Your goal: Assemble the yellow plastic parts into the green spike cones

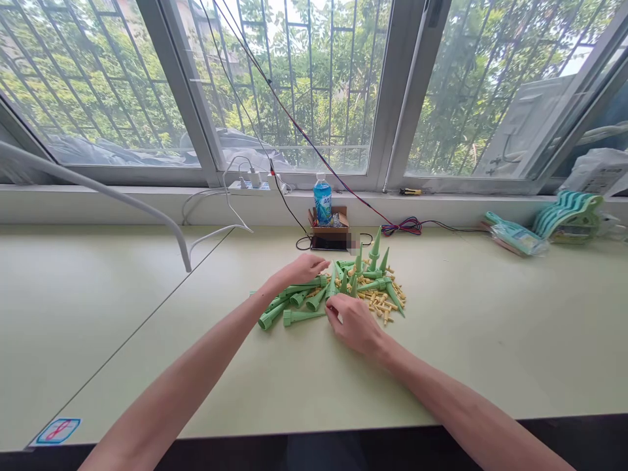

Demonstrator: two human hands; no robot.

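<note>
Several green plastic cones (299, 316) lie on the pale green table, and others stand upright, such as the tall green spike (375, 250). Small yellow pegs (384, 303) are scattered among and to the right of them. My left hand (305, 267) is over the back left of the pile, its fingers pressed together; anything between them is too small to make out. At the front of the pile, my right hand (352, 318) has its thumb and fingers closed beside a green cone (332, 286). Whether it grips that cone is unclear.
Behind the pile are a dark phone (330, 243), a small cardboard box (330, 229) and a blue bottle (322, 201). A cable bundle (403, 226) lies further right. Green hangers (569, 217) are at the back right. A white curved tube (147, 208) crosses the left side.
</note>
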